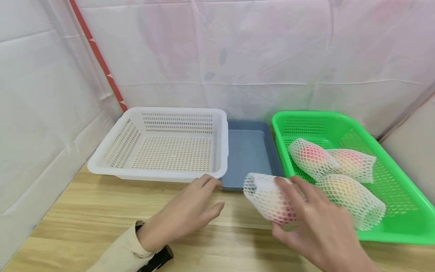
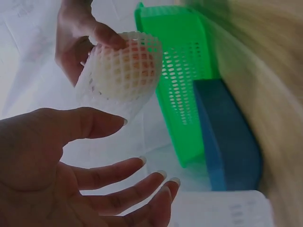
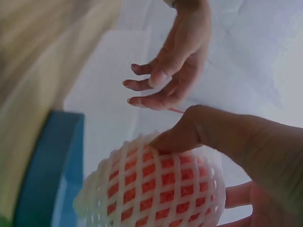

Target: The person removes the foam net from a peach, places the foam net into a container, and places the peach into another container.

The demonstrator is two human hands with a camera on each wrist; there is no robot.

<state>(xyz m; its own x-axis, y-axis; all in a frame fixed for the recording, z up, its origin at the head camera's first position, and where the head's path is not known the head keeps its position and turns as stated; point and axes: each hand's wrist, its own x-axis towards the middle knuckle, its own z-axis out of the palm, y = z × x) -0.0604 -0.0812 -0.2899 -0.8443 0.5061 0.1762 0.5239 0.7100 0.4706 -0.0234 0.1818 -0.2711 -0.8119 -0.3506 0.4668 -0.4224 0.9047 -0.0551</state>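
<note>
Right hand grips netted item, seemingly fruit; left hand free, relaxed, near white basket

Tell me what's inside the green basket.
Three netted fruits lie in the green basket. Anything beneath them is covered, and the right hand hides the basket's near left corner.

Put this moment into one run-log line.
Right hand: gripping foam-netted fruit | left hand: holding nothing | green basket: three more foam-netted fruits | blue-gray tray: beside white basket
</note>
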